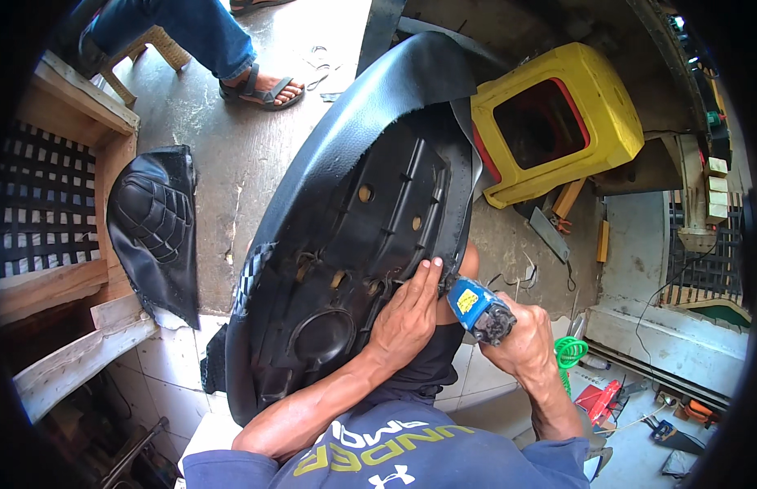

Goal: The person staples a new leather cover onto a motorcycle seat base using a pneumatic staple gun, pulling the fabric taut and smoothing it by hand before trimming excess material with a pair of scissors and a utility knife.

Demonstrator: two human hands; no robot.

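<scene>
One black seat (370,220), turned underside up, is held over the lap (445,367), touched near its edge by the flattened left hand (404,322), a blue tool (474,306) being clamped in the right hand (521,338) (hands apart), with grey floor (207,122), white tiles (162,371), black padded cover (154,212) and yellow plastic shell (611,106) ranged around.

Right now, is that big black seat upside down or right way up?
Upside down. The black seat shows its ribbed, holed underside, with the left hand resting on it.
</scene>
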